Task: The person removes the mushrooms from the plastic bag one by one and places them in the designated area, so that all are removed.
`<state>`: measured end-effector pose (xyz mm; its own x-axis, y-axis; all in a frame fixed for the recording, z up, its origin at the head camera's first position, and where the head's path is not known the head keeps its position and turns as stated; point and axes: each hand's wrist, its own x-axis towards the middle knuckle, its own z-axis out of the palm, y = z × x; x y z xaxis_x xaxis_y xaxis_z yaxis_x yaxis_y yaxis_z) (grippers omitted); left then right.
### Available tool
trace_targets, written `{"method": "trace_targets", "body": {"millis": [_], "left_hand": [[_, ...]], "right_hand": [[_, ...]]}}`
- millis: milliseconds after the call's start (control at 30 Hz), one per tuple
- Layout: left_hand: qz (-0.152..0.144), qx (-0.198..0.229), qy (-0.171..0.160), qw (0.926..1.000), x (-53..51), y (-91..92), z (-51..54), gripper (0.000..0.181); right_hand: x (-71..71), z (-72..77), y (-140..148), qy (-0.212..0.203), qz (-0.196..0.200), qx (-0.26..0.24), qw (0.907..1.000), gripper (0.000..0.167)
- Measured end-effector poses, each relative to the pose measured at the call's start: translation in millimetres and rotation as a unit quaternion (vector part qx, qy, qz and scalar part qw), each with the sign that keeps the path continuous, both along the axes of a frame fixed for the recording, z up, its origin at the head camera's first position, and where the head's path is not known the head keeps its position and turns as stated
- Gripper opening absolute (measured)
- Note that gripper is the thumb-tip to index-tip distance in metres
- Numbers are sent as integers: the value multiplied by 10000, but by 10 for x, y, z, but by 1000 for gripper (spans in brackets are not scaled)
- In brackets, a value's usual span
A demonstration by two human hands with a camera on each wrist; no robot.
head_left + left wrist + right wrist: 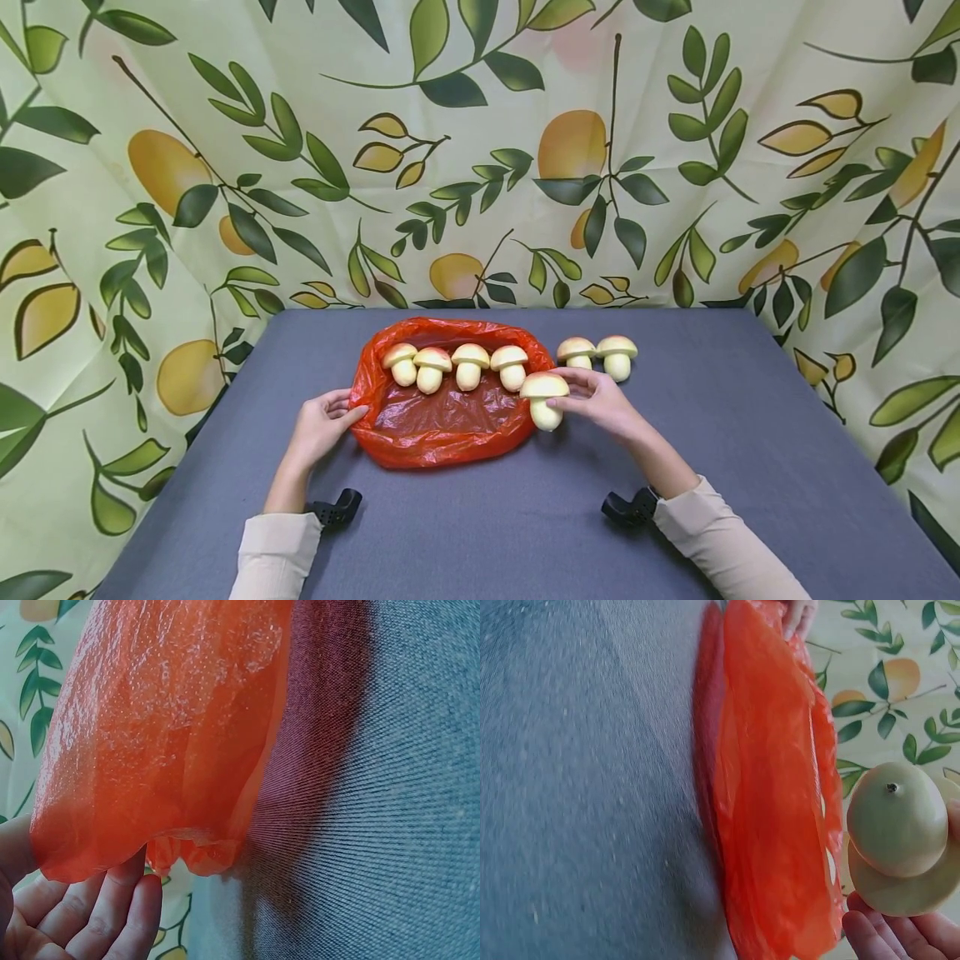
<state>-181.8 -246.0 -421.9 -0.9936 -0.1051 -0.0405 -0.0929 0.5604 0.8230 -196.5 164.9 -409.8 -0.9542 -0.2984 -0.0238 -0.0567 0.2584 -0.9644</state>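
Note:
A red plastic bag (442, 454) lies with its mouth spread wide on the table. Several toy mushrooms with pale stems and pinkish-cream caps, such as one mushroom (470, 367), rest in a row inside it. My left hand (318, 423) pinches the bag's left rim between thumb and fingers; the left wrist view shows the red film (172, 735) over those fingers. At the bag's right rim, my right hand (592, 400) holds another mushroom (545, 400) by its cap. In the right wrist view this mushroom's stem end (896, 817) faces the camera, beside the bag.
Two more mushrooms, one of them the right mushroom (617, 357), stand side by side on the grey table (480, 533), beyond my right hand. A leaf-and-fruit patterned cloth (495, 125) rises behind and beside the table. Black wrist cameras sit on both wrists.

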Motion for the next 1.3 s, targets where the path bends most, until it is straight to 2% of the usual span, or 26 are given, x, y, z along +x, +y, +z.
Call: {"method": "trace_targets", "body": {"millis": [367, 967, 1300], "left_hand": [[11, -24, 48, 10000, -8, -9, -13, 40], [-9, 6, 60, 10000, -12, 12, -15, 41], [-18, 46, 87, 10000, 12, 2, -9, 45]], "right_hand": [[-1, 32, 187, 128, -44, -86, 9999, 55], [21, 154, 515, -6, -456, 506, 9977, 59], [27, 192, 701, -82, -544, 586, 9968, 62]]}}
